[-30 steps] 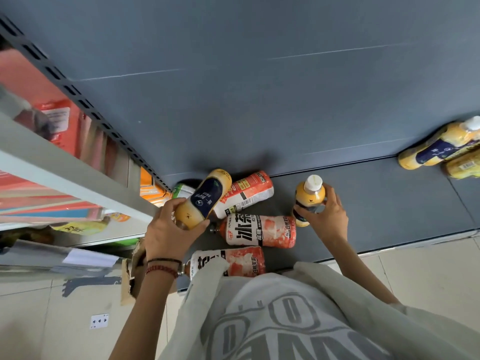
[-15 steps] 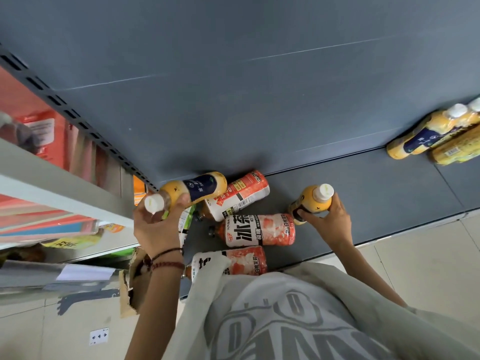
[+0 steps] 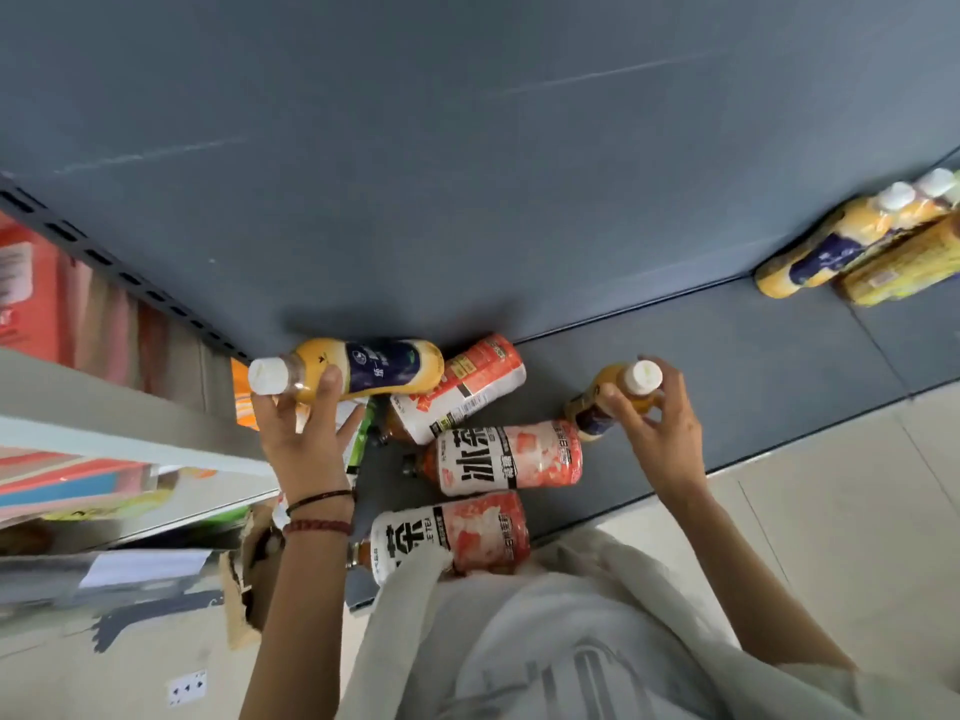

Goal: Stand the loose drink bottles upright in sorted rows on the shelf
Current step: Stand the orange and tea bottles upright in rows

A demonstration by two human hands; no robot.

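At R grip point(image 3: 660, 423): round plastic btl point(image 3: 589, 407).

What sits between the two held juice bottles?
Head view: red-and-white tea bottle lying on its side beside the left juice bottle, then bare shelf to the right juice bottle.

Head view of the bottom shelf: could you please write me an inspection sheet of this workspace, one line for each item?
Surface: dark grey shelf, bare toward the right.
Job's things: three red tea bottles lie flat; sideways juice bottle and tilted juice bottle are in hand; more yellow bottles grouped far right.
Clutter: green packet beside the left hand; torn cardboard near the left forearm.
Grippers: left hand grips the sideways juice bottle near its neck; right hand holds the tilted juice bottle at its cap.
Cables: nothing seen.
Surroundings: tiled floor; neighbouring shelf with colourful packs at left.
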